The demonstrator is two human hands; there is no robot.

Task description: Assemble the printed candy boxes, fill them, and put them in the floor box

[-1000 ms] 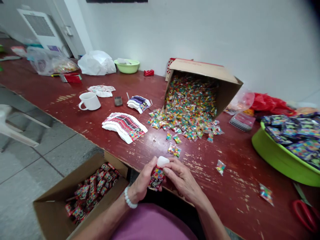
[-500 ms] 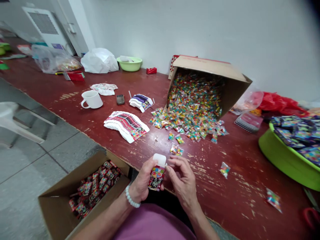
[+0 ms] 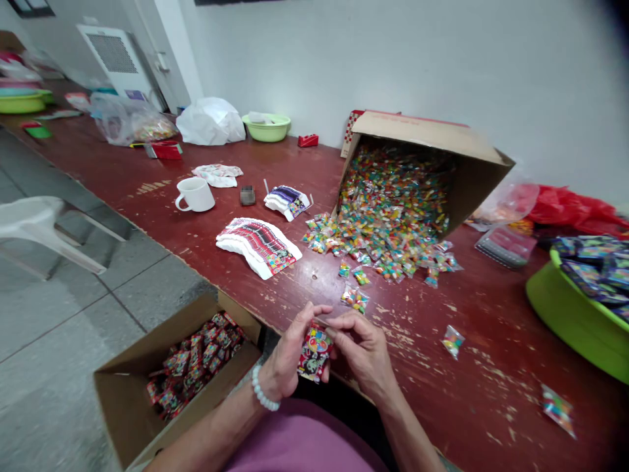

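Note:
My left hand (image 3: 289, 357) is closed round a small red printed candy box (image 3: 315, 354), held upright just off the table's front edge. At the top of that box, the fingertips of my right hand (image 3: 361, 347) pinch its flap, and the left index finger lies over the same spot. The flap itself is mostly hidden by fingers. Beyond my hands lie small clear packets of coloured candy (image 3: 354, 298). A fanned stack of flat red-and-white cartons (image 3: 258, 246) rests further left. Below, a cardboard box (image 3: 122, 387) on the left holds many filled red boxes (image 3: 196, 360).
A tipped carton (image 3: 481, 190) spills candy packets across the red table (image 3: 417, 406). At right stands a green basin (image 3: 555, 308) of dark packs. A white mug (image 3: 196, 195), a purple carton stack (image 3: 289, 201) and a white plastic stool (image 3: 44, 219) are to the left.
The white top flap that stood up has been folded down under my fingers. My left index finger has moved over the box top. The view has shifted slightly left.

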